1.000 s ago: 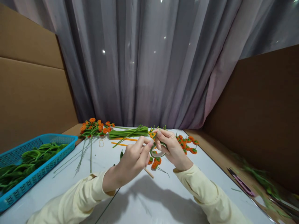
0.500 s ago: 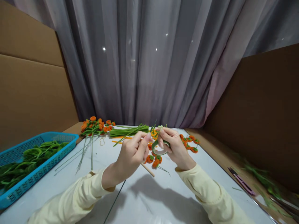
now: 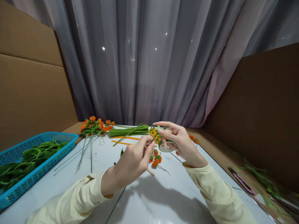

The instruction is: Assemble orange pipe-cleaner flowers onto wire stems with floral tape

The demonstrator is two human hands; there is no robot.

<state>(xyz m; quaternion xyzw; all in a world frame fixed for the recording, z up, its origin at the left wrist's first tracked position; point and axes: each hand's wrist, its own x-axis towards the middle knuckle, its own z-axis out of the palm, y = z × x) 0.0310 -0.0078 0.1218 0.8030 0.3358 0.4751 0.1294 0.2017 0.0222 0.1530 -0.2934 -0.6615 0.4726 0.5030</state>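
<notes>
My left hand (image 3: 134,165) is closed in a pinch on a thin dark stem (image 3: 154,137), whose tip points up toward my other hand. In my right hand (image 3: 179,141) hangs a roll of green floral tape (image 3: 167,147), circled by the lower fingers. A pale green bit of tape (image 3: 159,128) shows at the thumb tip, while the index finger stretches out above it. Behind and below the hands lie orange fuzzy flowers (image 3: 157,161), partly covered by the left hand. Yellow-orange flowers (image 3: 154,133) sit farther back.
A blue basket (image 3: 67,137) of green leaves (image 3: 39,155) stands at left. Orange flowers on long stems (image 3: 93,126) and a bundle of green stems (image 3: 128,132) lie at the back. Pink-handled snips (image 3: 241,181) rest at right. Cardboard walls (image 3: 30,93) and a grey curtain (image 3: 126,77) enclose the table.
My right hand has moved right with the tape roll, and its index finger has straightened. My left hand has turned slightly, bringing the thin stem's tip into view.
</notes>
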